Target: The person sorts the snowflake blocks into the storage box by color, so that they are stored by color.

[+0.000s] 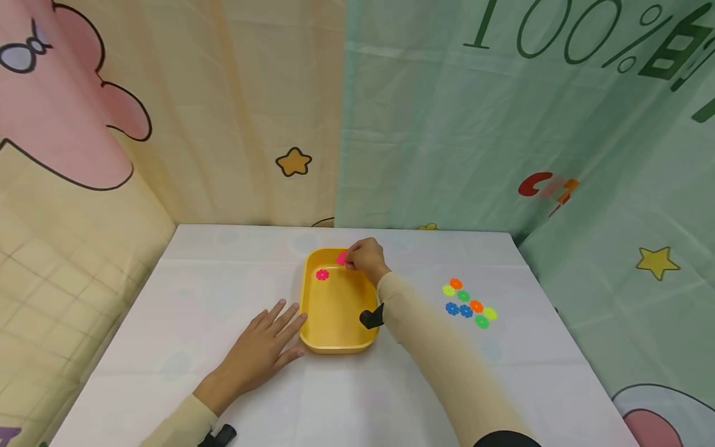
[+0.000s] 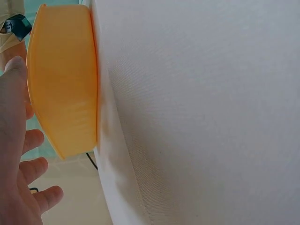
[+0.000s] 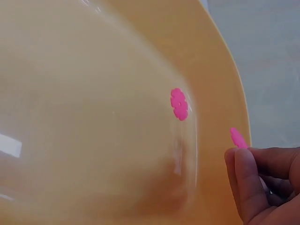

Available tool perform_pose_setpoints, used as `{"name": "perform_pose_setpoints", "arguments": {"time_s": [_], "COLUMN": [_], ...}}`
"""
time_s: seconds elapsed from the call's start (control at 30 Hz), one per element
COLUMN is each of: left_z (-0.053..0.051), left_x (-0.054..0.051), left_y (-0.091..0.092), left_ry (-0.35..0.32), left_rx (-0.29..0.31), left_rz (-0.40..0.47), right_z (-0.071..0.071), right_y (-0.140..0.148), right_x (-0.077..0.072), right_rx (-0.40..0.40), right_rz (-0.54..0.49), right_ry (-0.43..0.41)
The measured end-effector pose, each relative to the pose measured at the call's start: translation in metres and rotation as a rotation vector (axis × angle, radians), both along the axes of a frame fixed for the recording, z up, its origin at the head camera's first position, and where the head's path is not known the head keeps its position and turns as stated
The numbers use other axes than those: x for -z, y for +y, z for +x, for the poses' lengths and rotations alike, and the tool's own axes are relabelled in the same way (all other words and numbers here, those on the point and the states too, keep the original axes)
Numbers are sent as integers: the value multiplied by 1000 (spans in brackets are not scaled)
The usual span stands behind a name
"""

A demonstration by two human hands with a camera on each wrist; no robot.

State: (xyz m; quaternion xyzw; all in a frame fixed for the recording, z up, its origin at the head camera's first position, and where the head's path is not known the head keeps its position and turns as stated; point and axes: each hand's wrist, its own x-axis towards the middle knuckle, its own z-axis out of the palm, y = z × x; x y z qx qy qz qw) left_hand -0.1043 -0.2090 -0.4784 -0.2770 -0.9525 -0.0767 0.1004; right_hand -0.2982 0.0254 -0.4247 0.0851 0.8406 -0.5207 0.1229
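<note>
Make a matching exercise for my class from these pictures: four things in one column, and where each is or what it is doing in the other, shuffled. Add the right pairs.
Column one
1. Left hand
2. Right hand
3. Loose pink piece
4. Two blue pieces

Column two
A. On the white table, to the right of the yellow tray
B. Fingers spread, at the tray's left side
C. Lying inside the tray
D. Pinching a flower-shaped piece at the tray's far end

Right pairs: 1-B, 2-D, 3-C, 4-A

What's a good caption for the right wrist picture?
Right hand pinching a pink flower piece; another lies in the yellow tray.
</note>
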Motion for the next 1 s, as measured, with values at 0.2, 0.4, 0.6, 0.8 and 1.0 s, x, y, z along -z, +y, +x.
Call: {"name": "perform_pose_setpoints", "arguments": {"time_s": [0.2,0.4,0.6,0.8,1.0], "left_z": [0,-1,-1,-1,-1], "left_x": [2,2,2,1,1], "left_y": [0,-1,-2,-2,-2], "left_ry": [-3,22,20,23,16], "left_rx": [-1,7,1,-2,-11], "left_rz": [-5,0,-7,-13,-18], "right_z": [5,8,10,11,10], "right_y": [-17,-25,-32,-34,-34], "right_x": [15,22,27,30,32], "right_rx": [-15,-10,-21,-19,-47], "right_rz": [240,358,449,440,450], "right_ry": [37,77,70,64,74]}}
